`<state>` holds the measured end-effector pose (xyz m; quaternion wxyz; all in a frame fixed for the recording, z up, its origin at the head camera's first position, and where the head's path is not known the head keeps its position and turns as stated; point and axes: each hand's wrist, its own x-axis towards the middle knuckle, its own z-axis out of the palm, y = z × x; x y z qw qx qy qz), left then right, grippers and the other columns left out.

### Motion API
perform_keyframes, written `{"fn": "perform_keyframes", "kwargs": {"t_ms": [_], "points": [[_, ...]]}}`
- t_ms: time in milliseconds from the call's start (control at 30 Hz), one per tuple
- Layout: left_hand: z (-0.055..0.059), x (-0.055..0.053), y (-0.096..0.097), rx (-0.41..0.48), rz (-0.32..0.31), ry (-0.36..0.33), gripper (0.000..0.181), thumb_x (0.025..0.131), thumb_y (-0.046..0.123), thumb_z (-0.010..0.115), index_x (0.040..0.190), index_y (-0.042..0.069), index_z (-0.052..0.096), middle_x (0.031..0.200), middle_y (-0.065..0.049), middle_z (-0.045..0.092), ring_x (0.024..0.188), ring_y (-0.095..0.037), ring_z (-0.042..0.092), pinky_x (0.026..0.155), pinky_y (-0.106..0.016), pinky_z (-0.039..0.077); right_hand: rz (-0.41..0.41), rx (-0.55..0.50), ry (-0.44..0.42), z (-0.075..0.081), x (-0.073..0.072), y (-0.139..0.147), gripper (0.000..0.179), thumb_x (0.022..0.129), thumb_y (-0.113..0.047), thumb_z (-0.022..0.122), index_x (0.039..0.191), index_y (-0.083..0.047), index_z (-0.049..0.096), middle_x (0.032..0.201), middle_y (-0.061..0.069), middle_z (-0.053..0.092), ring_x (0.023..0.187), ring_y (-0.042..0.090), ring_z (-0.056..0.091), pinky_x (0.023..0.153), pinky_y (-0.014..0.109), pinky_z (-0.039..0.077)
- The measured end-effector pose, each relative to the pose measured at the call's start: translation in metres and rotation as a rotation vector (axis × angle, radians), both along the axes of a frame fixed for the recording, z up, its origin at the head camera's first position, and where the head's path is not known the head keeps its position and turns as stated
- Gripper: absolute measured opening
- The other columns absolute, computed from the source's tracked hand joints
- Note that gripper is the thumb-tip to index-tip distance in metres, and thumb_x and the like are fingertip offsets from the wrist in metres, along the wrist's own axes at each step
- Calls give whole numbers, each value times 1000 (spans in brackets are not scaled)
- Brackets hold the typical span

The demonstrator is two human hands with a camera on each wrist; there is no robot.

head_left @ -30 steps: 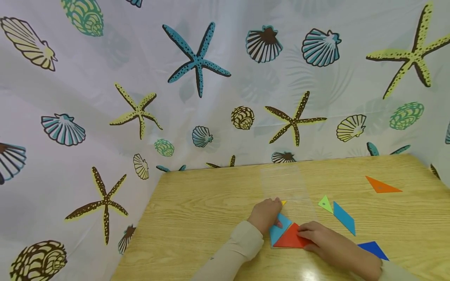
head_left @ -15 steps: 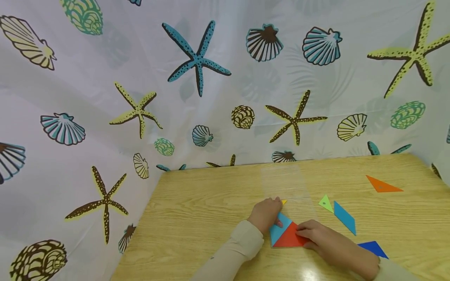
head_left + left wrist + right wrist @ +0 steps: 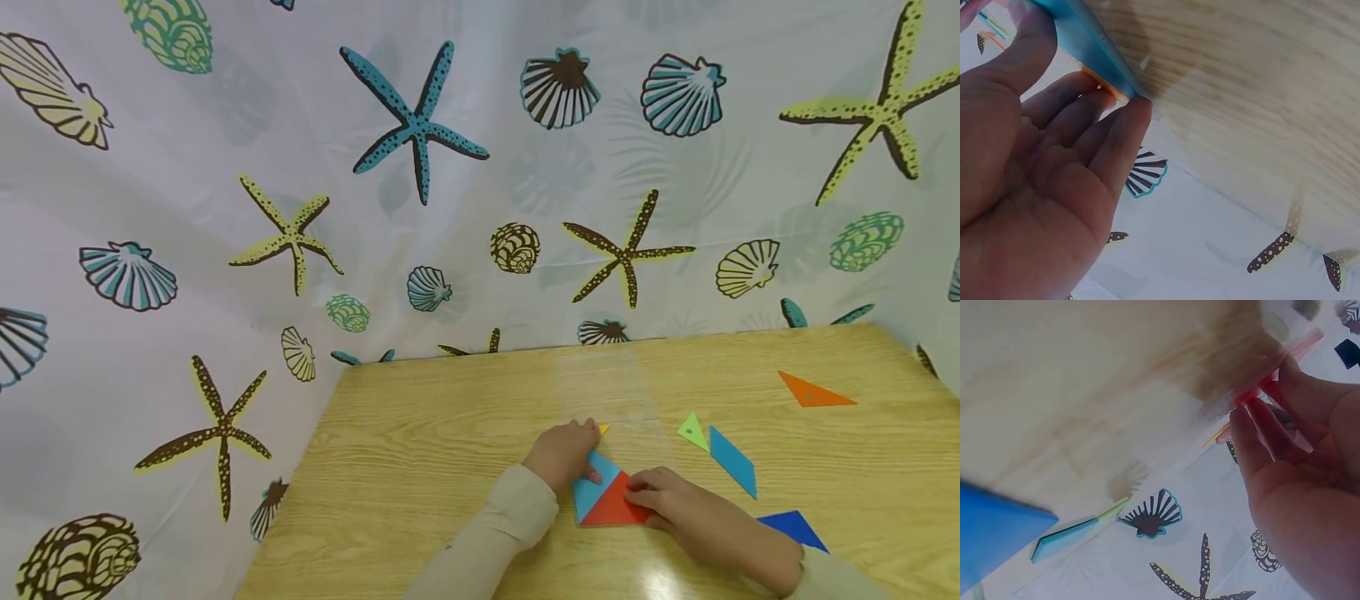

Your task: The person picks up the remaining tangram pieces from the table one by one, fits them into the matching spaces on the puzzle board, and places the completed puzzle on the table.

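Note:
On the wooden table, a light-blue tangram piece (image 3: 588, 496) and a red tangram triangle (image 3: 617, 506) lie edge to edge. My left hand (image 3: 558, 456) holds the light-blue piece, its thumb on top and its fingers along the far side, covering part of it. A yellow tip (image 3: 603, 429) of another piece peeks out beyond those fingers. The right hand (image 3: 686, 508) pinches the red triangle at its right side. In the left wrist view, the light-blue piece (image 3: 1088, 40) shows beside the fingers, with an orange-yellow edge (image 3: 1107, 84) below it.
A clear sheet (image 3: 607, 387) lies flat behind the hands. To the right are a green triangle (image 3: 693, 431), a blue parallelogram (image 3: 733, 461), a dark-blue piece (image 3: 797, 528) partly behind the right arm, and an orange triangle (image 3: 813, 392). A shell-and-starfish cloth (image 3: 465, 283) hangs behind the table.
The right fingers shift very slightly and the red triangle now sits flush against the light-blue piece. The left hand stays in place; the whole head view drifts a little.

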<state>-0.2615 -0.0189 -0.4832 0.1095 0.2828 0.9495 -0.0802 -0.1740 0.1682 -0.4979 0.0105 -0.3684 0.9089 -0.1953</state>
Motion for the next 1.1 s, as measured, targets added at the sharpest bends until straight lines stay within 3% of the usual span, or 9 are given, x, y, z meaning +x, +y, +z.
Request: {"fn": "perform_keyframes", "kwargs": {"t_ms": [133, 333, 567, 833, 1100], "points": [[0, 0, -1, 24, 13, -24, 81, 70, 58, 66, 139, 22, 45, 142, 7, 41, 128, -11, 40, 97, -24, 39, -7, 8, -5, 1, 0, -1, 26, 85, -9, 66, 111, -4, 67, 118, 5, 54, 109, 24, 50, 85, 38, 48], [2, 4, 2, 14, 27, 0, 95, 62, 72, 63, 137, 16, 46, 131, 2, 50, 115, -11, 51, 85, -23, 47, -9, -5, 23, 2, 2, -3, 25, 84, -8, 67, 108, -6, 68, 118, 4, 54, 106, 23, 50, 84, 36, 49], [1, 8, 8, -15, 80, 11, 102, 61, 71, 63, 142, 15, 39, 143, 3, 39, 128, -12, 39, 92, -25, 44, -8, 5, 45, 7, 3, -7, 23, 82, -6, 69, 105, -6, 69, 115, 4, 55, 104, 23, 50, 84, 36, 49], [-1, 14, 16, -79, 142, 77, 101, 60, 71, 62, 143, 18, 39, 143, 11, 37, 129, -9, 38, 82, -23, 49, -17, 9, 62, 6, 5, -8, 22, 84, -6, 67, 105, -8, 67, 115, 3, 54, 105, 22, 49, 84, 36, 49], [1, 18, 18, -92, 153, 82, 100, 60, 70, 61, 143, 19, 38, 144, 12, 36, 130, -8, 35, 82, -23, 49, -23, -1, 104, 1, 6, -7, 22, 83, -5, 68, 105, -5, 66, 115, 5, 55, 105, 24, 49, 85, 38, 48]]}}
